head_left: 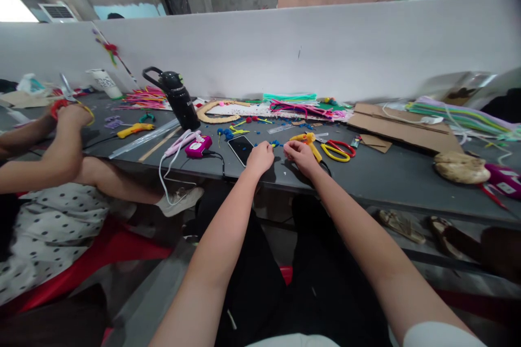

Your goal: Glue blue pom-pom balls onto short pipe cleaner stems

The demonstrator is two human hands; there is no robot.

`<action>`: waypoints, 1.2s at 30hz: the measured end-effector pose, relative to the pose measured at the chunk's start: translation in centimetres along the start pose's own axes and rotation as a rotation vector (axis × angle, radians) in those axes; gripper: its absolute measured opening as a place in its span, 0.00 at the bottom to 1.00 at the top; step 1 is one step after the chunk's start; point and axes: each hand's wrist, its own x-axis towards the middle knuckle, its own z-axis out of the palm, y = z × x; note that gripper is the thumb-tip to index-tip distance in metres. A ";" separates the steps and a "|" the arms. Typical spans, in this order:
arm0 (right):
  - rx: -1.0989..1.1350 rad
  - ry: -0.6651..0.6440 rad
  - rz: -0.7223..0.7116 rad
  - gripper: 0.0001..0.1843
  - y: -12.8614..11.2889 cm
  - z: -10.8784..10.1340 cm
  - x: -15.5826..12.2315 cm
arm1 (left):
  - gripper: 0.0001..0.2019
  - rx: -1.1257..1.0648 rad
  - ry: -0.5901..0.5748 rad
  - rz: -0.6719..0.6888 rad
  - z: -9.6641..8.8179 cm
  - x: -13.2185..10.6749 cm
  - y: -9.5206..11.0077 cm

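Note:
My left hand (260, 157) is closed over the table's front part, just right of a phone (241, 149) with a dark screen. A small blue and yellow fuzzy piece (275, 144) shows at its fingertips, looking like pipe cleaner. Facing it, my right hand (302, 154) has its fingers pinched together; what is between them is too small to make out. A yellow glue gun (312, 145) lies right behind the right hand, partly covered by it. Scissors (338, 150) with red and yellow handles lie to the right of that hand.
A black bottle (181, 100) and a purple box (198, 146) with cables stand to the left. Pipe cleaners (293, 107) lie along the partition (325, 54). Cardboard (402, 127) is at right. A co-worker's hands (73, 116) hold red-handled scissors at far left.

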 end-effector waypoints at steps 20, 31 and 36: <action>-0.212 0.025 -0.083 0.19 -0.1 0.0 -0.1 | 0.11 0.081 -0.005 0.046 -0.6 -0.8 0.4; -0.292 0.081 -0.156 0.18 0.2 0.0 -0.1 | 0.10 0.086 -0.029 0.039 -0.4 -0.5 0.2; -0.348 0.049 -0.182 0.17 0.0 0.0 -0.3 | 0.10 0.084 -0.034 0.039 -0.4 -0.5 0.1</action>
